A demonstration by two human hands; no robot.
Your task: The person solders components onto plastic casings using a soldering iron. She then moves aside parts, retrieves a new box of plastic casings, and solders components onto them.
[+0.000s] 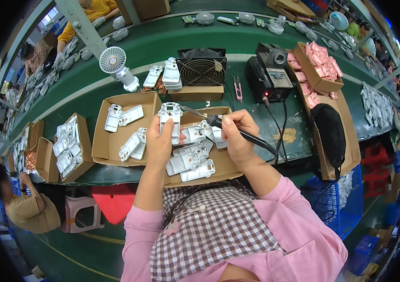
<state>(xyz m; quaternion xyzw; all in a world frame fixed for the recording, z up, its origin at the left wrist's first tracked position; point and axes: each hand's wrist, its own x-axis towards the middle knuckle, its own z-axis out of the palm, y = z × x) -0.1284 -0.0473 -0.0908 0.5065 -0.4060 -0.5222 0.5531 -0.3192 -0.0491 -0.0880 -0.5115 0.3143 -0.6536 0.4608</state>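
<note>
My left hand [161, 141] is closed around a white plastic housing [170, 113], held upright above a cardboard tray. In my right hand [241, 136] is a soldering iron [215, 121] with a black handle, its metal tip pointing left toward the top of the housing. Whether the tip touches it I cannot tell. Below my hands, more white housings [188, 159] lie in the cardboard tray [223, 175]. A second cardboard tray [103, 120] on the left holds several similar housings.
Behind my hands stand a black box fan [202, 71], a small white handheld fan [114, 61], tweezers [237, 88] and a black soldering station [268, 77]. Pink parts [320, 66] fill a box on the right, beside a black pouch [329, 136]. Co-workers sit along the green conveyor [157, 40].
</note>
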